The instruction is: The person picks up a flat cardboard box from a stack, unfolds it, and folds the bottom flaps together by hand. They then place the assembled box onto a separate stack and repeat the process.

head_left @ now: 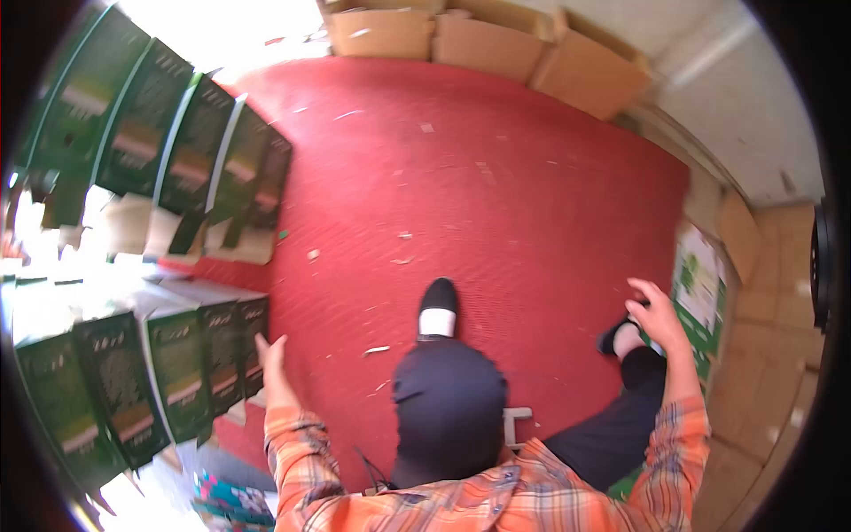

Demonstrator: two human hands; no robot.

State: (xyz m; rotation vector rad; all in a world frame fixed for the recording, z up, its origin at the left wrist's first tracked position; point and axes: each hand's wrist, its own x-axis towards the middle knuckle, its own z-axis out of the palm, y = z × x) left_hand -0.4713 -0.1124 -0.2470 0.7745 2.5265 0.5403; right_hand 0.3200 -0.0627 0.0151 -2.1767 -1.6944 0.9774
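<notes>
On the left, my left hand [272, 355] reaches out beside the end of the lower row of green boxes [224, 350], its thumb and a finger spread apart. Whether it touches the nearest box I cannot tell. My right hand [653, 312] hangs in the air on the right, above my right shoe [610, 339], with its fingers apart and nothing in them. A second row of green boxes [191, 164] stands at the upper left, with lighter flaps at their lower ends.
Open cardboard boxes [492, 44] line the far edge of the red carpet [496, 204]. Scraps lie scattered on the carpet. Brown cartons [753, 372] and a green and white box [698, 284] stand at the right. Patterned fabric [232, 501] shows at the lower left.
</notes>
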